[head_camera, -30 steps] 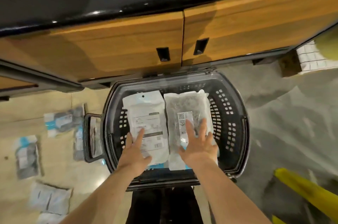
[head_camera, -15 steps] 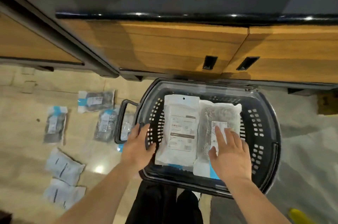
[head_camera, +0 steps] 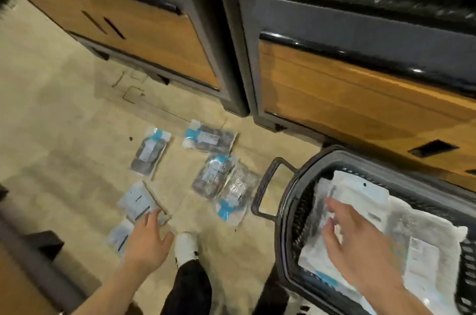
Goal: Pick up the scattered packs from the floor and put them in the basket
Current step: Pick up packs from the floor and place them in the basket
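A black plastic basket [head_camera: 288,201] sits on the floor at the right, holding two large white packs [head_camera: 360,201] side by side. My right hand [head_camera: 358,245] hovers over the left of those packs, fingers spread, holding nothing. Several packs lie on the tan floor to the left. My left hand [head_camera: 149,240] is down over two pale blue-white packs [head_camera: 136,201], fingers apart, fingertips at the nearer edge of the upper one. Further off lie a dark pack [head_camera: 149,155], another [head_camera: 208,138] near the cabinet, and two overlapping ones [head_camera: 226,186] beside the basket handle [head_camera: 268,186].
Wood-fronted cabinets [head_camera: 360,108] with black trim run along the back, a dark post [head_camera: 231,57] between them. My white shoe [head_camera: 186,245] and dark trouser leg stand between the packs and the basket. A dark object [head_camera: 38,245] sits at the lower left.
My view has swung left, so the basket now sits at the right. My left hand left the basket rim and dropped to the pale packs on the floor. My right hand stays over the basket.
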The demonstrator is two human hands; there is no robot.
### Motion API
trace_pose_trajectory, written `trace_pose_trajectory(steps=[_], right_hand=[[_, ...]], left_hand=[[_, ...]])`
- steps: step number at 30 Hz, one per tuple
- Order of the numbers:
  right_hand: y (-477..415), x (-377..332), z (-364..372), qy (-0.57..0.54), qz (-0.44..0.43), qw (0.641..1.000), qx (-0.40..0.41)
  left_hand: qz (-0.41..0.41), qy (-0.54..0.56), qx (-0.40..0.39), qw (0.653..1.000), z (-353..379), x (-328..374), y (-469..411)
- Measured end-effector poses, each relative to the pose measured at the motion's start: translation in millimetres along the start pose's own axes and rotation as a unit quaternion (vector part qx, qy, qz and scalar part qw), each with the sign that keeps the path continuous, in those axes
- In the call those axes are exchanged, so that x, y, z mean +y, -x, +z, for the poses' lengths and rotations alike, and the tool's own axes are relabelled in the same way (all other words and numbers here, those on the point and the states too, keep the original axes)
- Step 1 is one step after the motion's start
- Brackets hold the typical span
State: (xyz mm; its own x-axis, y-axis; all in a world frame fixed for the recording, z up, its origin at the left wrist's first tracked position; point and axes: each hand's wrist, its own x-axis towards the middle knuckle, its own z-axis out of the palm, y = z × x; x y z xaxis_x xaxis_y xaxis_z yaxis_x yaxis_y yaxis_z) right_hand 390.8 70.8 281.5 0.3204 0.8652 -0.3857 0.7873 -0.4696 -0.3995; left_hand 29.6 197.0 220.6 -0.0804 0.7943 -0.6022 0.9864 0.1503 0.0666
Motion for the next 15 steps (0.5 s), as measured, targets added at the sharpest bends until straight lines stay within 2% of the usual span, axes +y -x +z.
trace_pose_trajectory(steps=[4, 10, 15], right_hand=[[-45.2, -85.2, 26.7, -0.019, -0.091, 0.996, -0.007], [-105.9, -183.7, 75.5, -0.066, -0.043, 0.996, 0.047], [-131.0, -209.6, 143.8, -0.059, -0.008, 0.998, 0.0]], left_hand=[[-0.021, 0.002, -0.045, 0.999, 9.2, -47.8, -38.1], [0.004, 0.022, -0.116, 0.993, 17.7, -96.9, -108.2], [0.03, 0.05, -0.113, 0.992, 11.1, -94.4, -163.7]])
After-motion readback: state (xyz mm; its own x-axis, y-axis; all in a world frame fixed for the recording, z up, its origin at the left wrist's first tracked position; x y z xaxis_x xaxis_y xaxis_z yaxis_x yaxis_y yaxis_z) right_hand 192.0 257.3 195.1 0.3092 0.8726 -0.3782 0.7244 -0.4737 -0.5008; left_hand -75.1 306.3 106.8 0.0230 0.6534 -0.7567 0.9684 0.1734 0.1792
